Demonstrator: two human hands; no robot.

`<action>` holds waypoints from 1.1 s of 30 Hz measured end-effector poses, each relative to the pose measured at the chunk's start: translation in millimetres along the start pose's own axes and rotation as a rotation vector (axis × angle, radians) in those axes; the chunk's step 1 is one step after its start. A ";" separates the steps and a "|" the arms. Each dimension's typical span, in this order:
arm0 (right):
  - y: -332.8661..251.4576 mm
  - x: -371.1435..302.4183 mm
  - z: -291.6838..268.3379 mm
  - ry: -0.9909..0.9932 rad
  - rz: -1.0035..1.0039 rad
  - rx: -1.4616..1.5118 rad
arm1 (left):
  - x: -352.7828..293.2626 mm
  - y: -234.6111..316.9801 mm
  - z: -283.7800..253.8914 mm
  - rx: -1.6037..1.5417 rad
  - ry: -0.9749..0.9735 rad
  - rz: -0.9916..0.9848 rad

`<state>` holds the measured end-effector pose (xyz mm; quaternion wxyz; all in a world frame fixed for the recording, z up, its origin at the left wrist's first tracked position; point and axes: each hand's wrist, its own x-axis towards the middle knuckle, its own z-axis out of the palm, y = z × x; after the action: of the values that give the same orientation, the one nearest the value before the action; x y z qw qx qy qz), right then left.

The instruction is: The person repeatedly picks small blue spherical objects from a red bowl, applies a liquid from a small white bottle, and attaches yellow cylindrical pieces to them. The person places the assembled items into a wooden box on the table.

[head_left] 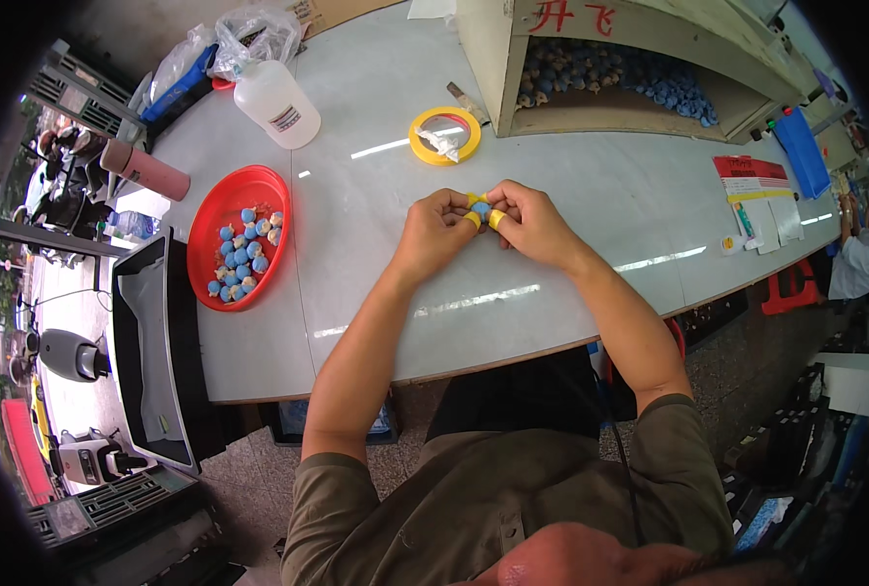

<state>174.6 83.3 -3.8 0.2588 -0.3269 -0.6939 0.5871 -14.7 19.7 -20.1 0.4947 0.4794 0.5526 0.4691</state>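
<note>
Above the middle of the grey table (376, 215), my left hand (432, 232) and my right hand (535, 227) meet fingertip to fingertip. Between them they pinch a small round blue piece (481, 208), most of it covered by the fingers. Yellow tape is wrapped round several of my fingertips. To the left lies a round red tray (286, 210) with several small blue-and-cream round pieces (240, 266) in it. Just beyond my hands is a roll of yellow tape (416, 146) with crumpled white material in its ring.
A white plastic bottle (276, 103) and a pink flask (146, 171) stand at the back left. A black bin (188, 352) adjoins the left edge. At the back right, an open cabinet (498, 73) holds many blue pieces; a red-and-white card (752, 176) lies right of it.
</note>
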 end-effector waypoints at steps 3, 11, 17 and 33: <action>-3.1 0.1 -1.7 -0.011 0.021 -0.007 | -0.1 2.4 -0.5 -0.003 0.000 -0.010; 2.8 3.2 -4.8 -0.031 0.063 0.074 | 1.8 1.8 -1.5 -0.104 -0.010 0.003; 3.6 2.9 -7.1 -0.041 0.049 0.073 | 2.4 3.3 -3.1 -0.191 -0.023 -0.005; 3.3 2.0 -5.1 -0.043 0.065 0.058 | -0.1 1.6 -3.5 -0.188 -0.019 0.023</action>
<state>177.5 88.4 -6.3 0.2339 -0.3289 -0.6709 0.6221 -18.0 19.6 -18.3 0.5373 0.4417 0.4957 0.5201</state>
